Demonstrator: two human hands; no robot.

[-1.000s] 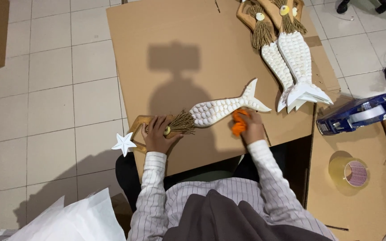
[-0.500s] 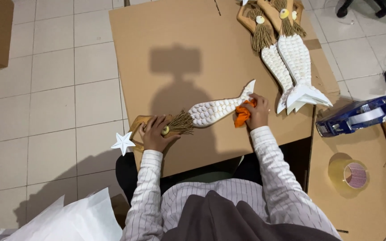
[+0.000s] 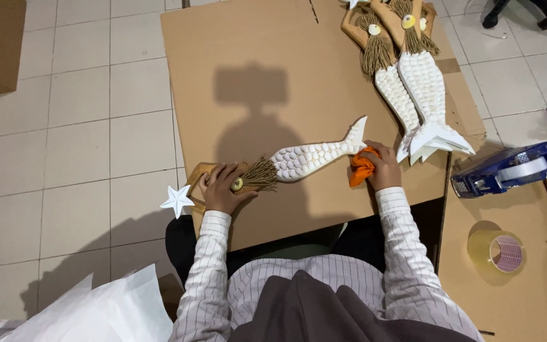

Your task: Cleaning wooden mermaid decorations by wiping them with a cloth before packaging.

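A wooden mermaid figure (image 3: 299, 161) lies flat on a large sheet of cardboard (image 3: 254, 76) spread over the tiled floor (image 3: 64, 126), its head end toward the person's left and its white tail fin pointing up and to the right. Its body is covered in small white shell-like scales, and a tuft of brown string hair sits at the head end. The left hand (image 3: 221, 189) rests on the head end, fingers curled loosely over the wood and the hair, pressing the figure down onto the cardboard. A white star (image 3: 176, 201) sticks out from the figure just left of that hand, over the cardboard's edge. The right hand (image 3: 384, 168) is closed around a bunched orange cloth (image 3: 361, 170), which touches the figure just below the tail fin. Both arms wear a striped long-sleeved shirt. Further up the cardboard, to the right, two more mermaid figures (image 3: 406, 76) lie side by side, overlapping, with their tail fins close to the right hand. On a second piece of cardboard at the right lie a blue tape dispenser (image 3: 511, 170) and a roll of clear tape (image 3: 498, 250), with part of another figure at the frame's right edge. White paper (image 3: 96, 310) lies crumpled at the lower left.
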